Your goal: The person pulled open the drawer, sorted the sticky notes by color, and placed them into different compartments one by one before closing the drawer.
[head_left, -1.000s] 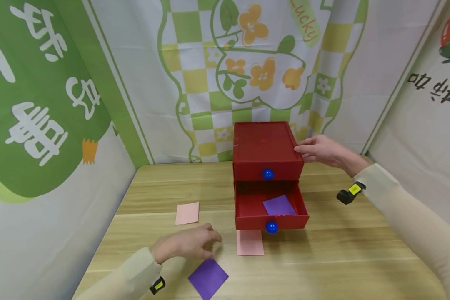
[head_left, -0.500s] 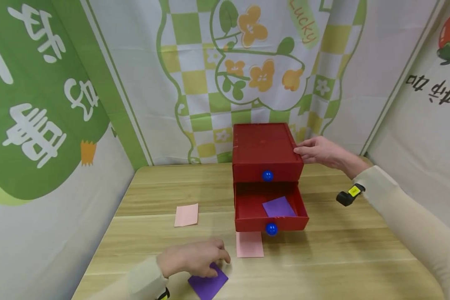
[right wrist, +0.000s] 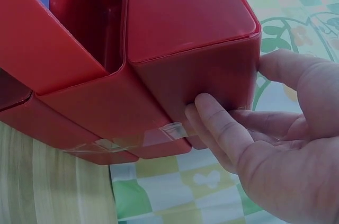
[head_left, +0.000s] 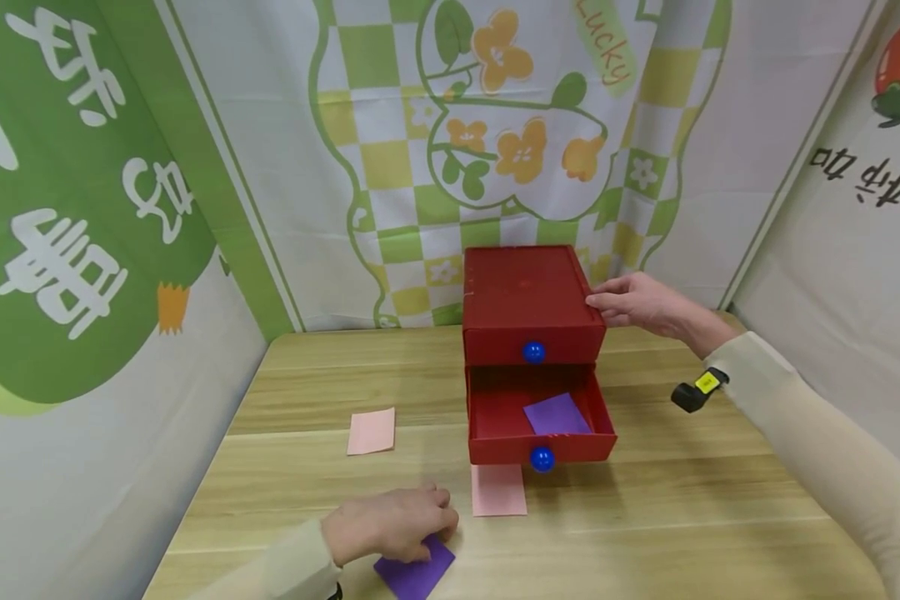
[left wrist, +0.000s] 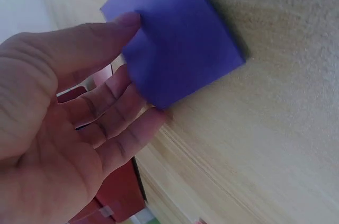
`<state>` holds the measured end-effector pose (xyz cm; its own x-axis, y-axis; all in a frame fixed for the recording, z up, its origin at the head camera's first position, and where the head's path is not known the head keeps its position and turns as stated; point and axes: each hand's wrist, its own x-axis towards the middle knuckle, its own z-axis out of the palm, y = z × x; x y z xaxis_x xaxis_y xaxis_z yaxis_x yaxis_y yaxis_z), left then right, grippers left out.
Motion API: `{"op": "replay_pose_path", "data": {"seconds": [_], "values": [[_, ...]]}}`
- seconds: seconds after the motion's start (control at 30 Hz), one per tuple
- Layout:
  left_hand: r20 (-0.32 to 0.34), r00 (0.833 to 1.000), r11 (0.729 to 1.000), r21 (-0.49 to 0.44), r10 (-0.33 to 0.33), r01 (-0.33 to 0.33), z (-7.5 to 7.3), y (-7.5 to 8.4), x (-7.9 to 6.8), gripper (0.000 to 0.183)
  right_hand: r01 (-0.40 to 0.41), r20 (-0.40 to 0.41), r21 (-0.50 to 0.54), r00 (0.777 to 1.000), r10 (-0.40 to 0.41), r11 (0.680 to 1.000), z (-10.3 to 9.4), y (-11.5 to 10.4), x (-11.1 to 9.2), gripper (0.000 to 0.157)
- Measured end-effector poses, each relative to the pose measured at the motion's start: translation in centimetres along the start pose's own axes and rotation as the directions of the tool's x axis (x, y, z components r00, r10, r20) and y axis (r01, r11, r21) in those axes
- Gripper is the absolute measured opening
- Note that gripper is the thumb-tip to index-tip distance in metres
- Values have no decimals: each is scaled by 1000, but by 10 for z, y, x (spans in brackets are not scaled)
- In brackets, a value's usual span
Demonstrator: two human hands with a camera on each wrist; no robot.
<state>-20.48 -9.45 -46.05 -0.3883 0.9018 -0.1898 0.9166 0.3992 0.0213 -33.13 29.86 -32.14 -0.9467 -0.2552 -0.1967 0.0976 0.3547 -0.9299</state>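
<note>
My left hand (head_left: 394, 523) is low in the head view, over a square of purple paper (head_left: 416, 575). In the left wrist view the thumb lies on top of the purple paper (left wrist: 185, 44) with fingertips at its edge, pinching it so that it bends. A red drawer box (head_left: 525, 287) with blue knobs stands at the back of the table. My right hand (head_left: 639, 305) steadies its upper right side; the right wrist view shows extended fingers (right wrist: 220, 121) against the side wall and the thumb at the top edge.
The pulled-out drawer (head_left: 495, 417) holds another purple paper (head_left: 558, 415). One pink paper (head_left: 371, 431) lies on the table's left part, another pink paper (head_left: 498, 492) partly beneath the drawer front. A patterned curtain (head_left: 397, 167) hangs behind the box.
My left hand has moved toward me and right, from above the loose purple paper onto it, and now pinches it. My right hand stays at the box's side.
</note>
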Motion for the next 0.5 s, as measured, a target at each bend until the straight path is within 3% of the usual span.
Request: {"op": "replay_pose_path", "data": {"seconds": [0.17, 0.5], "values": [[12, 1000, 999, 37, -3, 3, -1, 2, 1, 26, 0, 7, -17, 1000, 1, 1000, 0, 0, -1, 62], [33, 999, 1000, -12, -24, 24, 4, 0, 3, 27, 1, 15, -49, 1000, 0, 999, 2, -3, -1, 60]]}}
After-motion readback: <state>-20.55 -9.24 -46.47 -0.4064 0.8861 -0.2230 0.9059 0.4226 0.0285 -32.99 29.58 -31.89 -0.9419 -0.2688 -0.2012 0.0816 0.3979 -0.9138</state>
